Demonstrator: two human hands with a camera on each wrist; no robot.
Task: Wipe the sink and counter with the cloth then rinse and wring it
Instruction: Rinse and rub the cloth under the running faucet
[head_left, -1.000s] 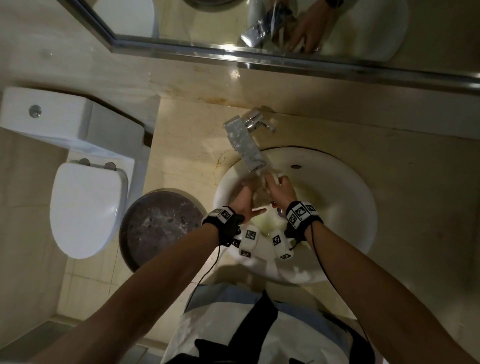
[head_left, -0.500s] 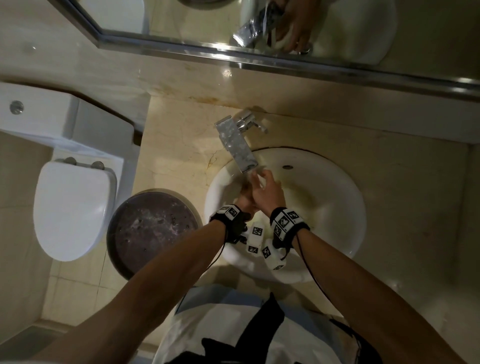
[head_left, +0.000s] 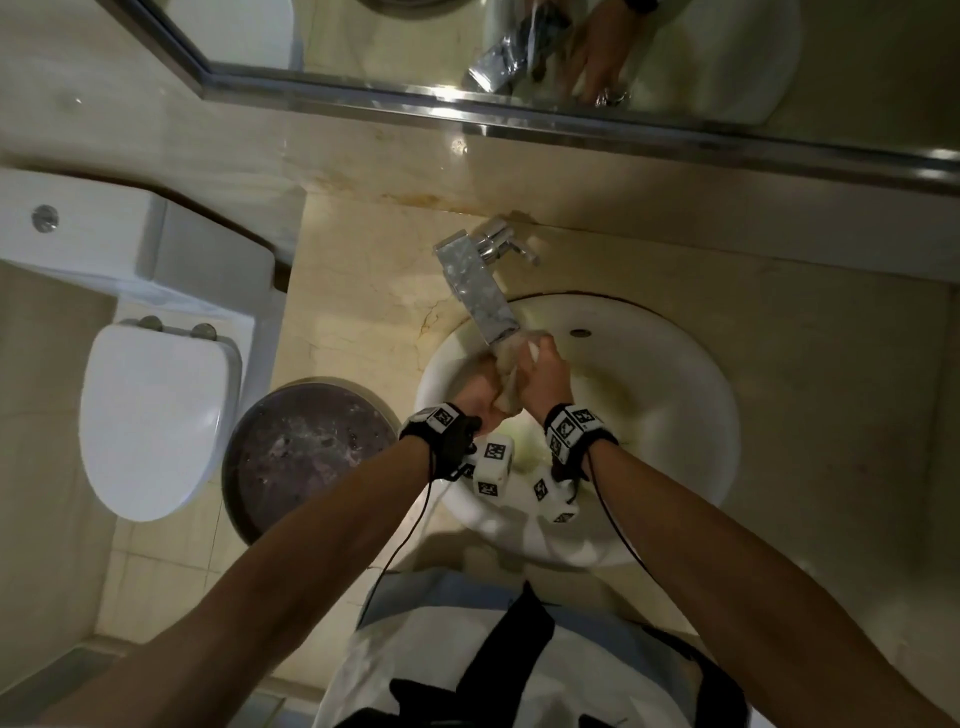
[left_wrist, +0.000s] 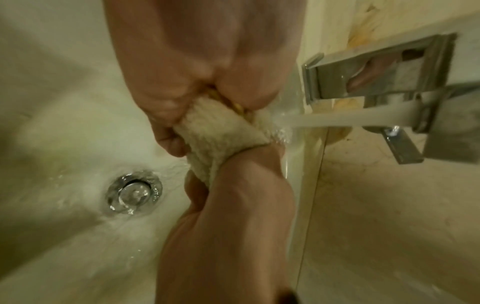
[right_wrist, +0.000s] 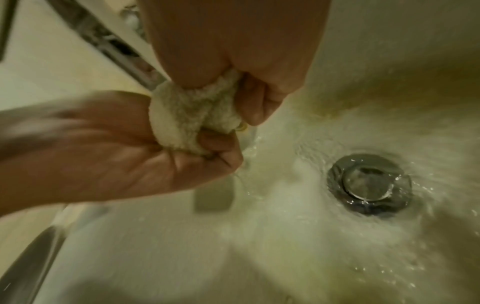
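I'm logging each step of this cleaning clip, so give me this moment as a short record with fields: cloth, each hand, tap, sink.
cloth: cream cloth bunched between both hands, under the tap's stream
left hand: left hand has a curled grip on the cloth's lower end
right hand: right hand has a curled grip on the upper end
tap: chrome tap running, water hitting the cloth
sink: white sink, wet, water flowing round the metal drain
stage: rinsing

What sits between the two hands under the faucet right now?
The bunched cloth: the left hand and right hand each grip an end, directly under the faucet stream. Both wrist views show it.
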